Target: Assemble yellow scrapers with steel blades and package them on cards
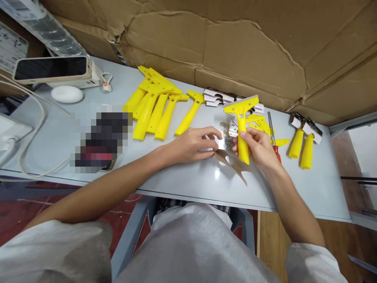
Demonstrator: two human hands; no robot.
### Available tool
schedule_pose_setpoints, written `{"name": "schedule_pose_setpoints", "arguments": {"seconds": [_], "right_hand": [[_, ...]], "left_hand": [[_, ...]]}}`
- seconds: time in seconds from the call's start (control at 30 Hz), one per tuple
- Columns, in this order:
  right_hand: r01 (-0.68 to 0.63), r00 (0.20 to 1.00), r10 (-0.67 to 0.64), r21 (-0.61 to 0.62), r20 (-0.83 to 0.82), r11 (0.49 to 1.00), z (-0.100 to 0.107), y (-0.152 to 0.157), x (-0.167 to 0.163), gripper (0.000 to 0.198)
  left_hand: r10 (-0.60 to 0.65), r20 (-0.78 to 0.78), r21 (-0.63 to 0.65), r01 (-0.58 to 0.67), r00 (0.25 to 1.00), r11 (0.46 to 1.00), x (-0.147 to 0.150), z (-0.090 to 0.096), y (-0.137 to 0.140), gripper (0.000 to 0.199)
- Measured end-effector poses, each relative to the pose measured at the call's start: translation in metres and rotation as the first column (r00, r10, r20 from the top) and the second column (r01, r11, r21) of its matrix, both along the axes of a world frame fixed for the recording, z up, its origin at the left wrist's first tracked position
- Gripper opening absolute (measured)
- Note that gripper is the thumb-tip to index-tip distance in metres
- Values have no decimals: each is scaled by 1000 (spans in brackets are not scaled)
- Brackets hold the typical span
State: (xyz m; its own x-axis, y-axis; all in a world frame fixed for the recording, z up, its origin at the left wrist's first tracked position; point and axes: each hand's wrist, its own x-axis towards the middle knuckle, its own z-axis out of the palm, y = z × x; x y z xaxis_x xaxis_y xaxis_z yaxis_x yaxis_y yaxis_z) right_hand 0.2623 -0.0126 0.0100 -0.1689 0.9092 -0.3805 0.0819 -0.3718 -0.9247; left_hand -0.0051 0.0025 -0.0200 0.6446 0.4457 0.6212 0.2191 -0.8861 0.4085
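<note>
My right hand [259, 147] grips the handle of a yellow scraper [243, 118], its wide head upright and a metal strip along its top edge. My left hand [198, 143] has curled fingers, and their tips are on the corner of a torn piece of brown paper [234, 163]. Between the hands lie small dark screws [231, 142] on a shiny clear surface, partly hidden by my fingers. Behind the right hand are flat yellow pieces [259, 122] and a screwdriver [275, 147] with a red handle.
Yellow scraper handles [150, 106] lie piled at left centre. Metal blade holders [219, 97] sit at the back. Two scrapers with dark-covered heads [308, 151] lie right. A phone [51, 68], a white mouse-like object [67, 94] and cables are left. Cardboard [250, 51] walls the back.
</note>
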Motion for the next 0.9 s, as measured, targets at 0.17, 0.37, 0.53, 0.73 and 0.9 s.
{"name": "schedule_pose_setpoints", "arguments": {"seconds": [0.17, 0.37, 0.53, 0.73, 0.9], "right_hand": [[155, 987, -147, 153, -60, 976, -3, 7, 14, 72], [356, 934, -326, 283, -146, 891, -3, 16, 22, 81], [334, 942, -310, 271, -128, 903, -7, 15, 19, 88], [278, 957, -250, 209, -149, 938, -15, 9, 7, 85], [328, 944, -299, 288, -141, 900, -6, 11, 11, 80]], "left_hand": [[112, 117, -326, -68, 987, 943, -1, 3, 5, 24], [122, 25, -531, -90, 992, 842, 4, 8, 3, 26], [137, -21, -465, -131, 990, 875, 11, 12, -4, 22], [261, 51, -653, -165, 964, 739, 14, 7, -5, 26], [357, 69, -749, -188, 932, 635, 10, 8, -4, 24]]}}
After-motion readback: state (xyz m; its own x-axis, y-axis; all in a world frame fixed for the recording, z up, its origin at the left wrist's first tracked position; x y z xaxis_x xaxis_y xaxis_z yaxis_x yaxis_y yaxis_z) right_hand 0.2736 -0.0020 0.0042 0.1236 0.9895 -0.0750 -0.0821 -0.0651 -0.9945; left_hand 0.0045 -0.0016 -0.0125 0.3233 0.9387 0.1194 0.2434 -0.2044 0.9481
